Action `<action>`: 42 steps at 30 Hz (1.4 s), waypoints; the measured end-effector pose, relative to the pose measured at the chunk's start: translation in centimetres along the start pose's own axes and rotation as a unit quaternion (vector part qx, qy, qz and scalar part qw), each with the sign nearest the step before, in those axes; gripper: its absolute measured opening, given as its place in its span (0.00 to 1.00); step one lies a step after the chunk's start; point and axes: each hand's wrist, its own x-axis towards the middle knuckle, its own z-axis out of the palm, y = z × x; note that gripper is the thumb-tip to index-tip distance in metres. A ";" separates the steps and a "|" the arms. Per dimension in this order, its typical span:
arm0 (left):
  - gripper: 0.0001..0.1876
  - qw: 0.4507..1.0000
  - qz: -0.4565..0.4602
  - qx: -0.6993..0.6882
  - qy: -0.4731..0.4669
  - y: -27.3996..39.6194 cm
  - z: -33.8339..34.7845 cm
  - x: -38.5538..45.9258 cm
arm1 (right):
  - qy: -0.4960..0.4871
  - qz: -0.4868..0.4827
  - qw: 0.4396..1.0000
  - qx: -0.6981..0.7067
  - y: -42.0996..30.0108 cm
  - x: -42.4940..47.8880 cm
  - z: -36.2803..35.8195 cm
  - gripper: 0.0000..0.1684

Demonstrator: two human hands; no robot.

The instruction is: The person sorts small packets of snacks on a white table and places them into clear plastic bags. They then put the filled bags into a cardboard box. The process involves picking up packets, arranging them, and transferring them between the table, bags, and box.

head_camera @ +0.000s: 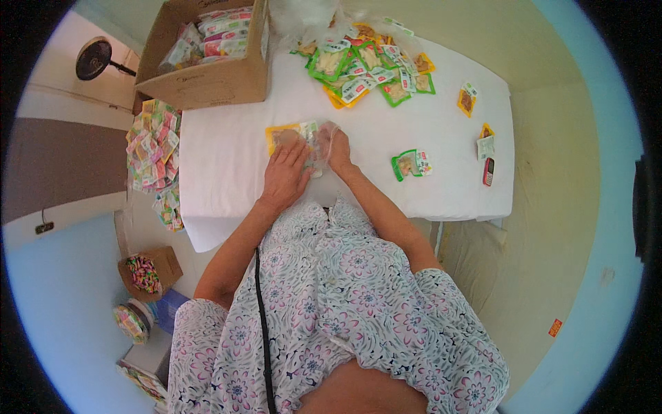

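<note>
My left hand (287, 171) lies over yellow-edged food packets (275, 130) on the white cloth, its fingers spread across a clear plastic bag (320, 150). The bag's open end is gripped by my right hand (335, 146), whose fingers are bent around the film. Part of the packets is hidden under my left hand. A heap of green and yellow food packets (370, 64) lies beyond my hands, with clear plastic bags behind it. To the right of my right hand rests one green-edged packet (412, 164).
A cardboard box (207, 85) of bagged packets stands at the back left. Beside the table's left edge is a pile of packets (152, 145). On the right lie a red mobile phone (488, 172) and yellow packets (466, 100). A smaller carton (168, 269) stands lower left.
</note>
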 end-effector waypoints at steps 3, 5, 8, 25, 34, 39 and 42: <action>0.33 0.998 -0.012 0.044 -0.037 -0.9 1.9 0.0 | -0.042 0.005 0.997 0.062 0.6 0.1 -0.8 0.04; 0.36 0.997 -0.018 0.057 -0.049 -1.2 2.2 -0.3 | -0.072 0.077 0.986 0.127 0.2 0.1 -2.2 0.04; 0.37 0.996 -0.027 0.061 -0.055 -0.6 1.7 -0.9 | -0.032 0.147 0.976 0.160 0.2 0.6 -6.0 0.05; 0.37 0.994 -0.035 0.083 -0.064 0.1 1.1 -0.9 | -0.024 0.181 0.911 -0.371 5.0 12.0 -18.6 0.43; 0.38 0.994 -0.027 0.074 -0.074 -0.6 1.6 -0.9 | -0.011 0.142 0.905 -0.401 6.7 12.6 -18.8 0.47; 0.39 0.993 -0.021 0.079 -0.079 -0.5 1.1 -0.5 | -0.027 0.114 0.916 -0.382 7.4 11.5 -16.7 0.47; 0.38 0.995 -0.023 0.075 -0.066 -0.9 1.5 -0.8 | -0.018 0.103 0.945 -0.309 5.4 6.7 -15.5 0.33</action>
